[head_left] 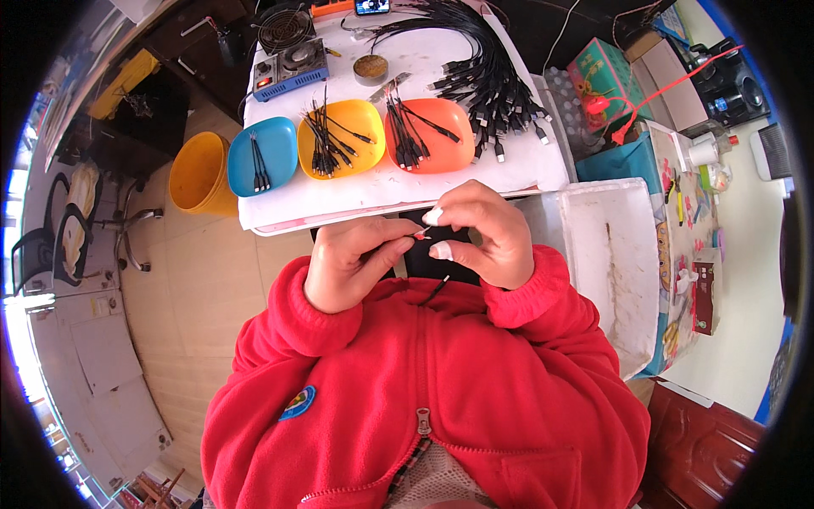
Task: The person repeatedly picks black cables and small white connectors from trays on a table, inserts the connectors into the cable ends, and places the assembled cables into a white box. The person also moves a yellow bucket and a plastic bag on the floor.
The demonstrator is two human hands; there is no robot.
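Note:
Just in front of my chest, my left hand (358, 256) is closed, pinching a short black cable between thumb and forefinger. Fine red and pale wire ends (420, 236) stick out past those fingertips. A black cord end (439, 291) shows below, against my red jacket; whether it belongs to the same cable is hidden. White tape wraps the thumb and forefinger of my right hand (490, 233), which are apart on either side of the wire ends, the forefinger closest to them. Beyond my hands, short black cables lie in a blue tray (287, 140), a yellow tray (370, 127) and an orange tray (454, 114).
A large bundle of black cables (500, 81) spreads over the white table (356, 193). Behind the trays are a blue soldering device (292, 72) and a round tin (370, 69). Yellow bins (199, 174) stand left; a white foam box (610, 263) sits right.

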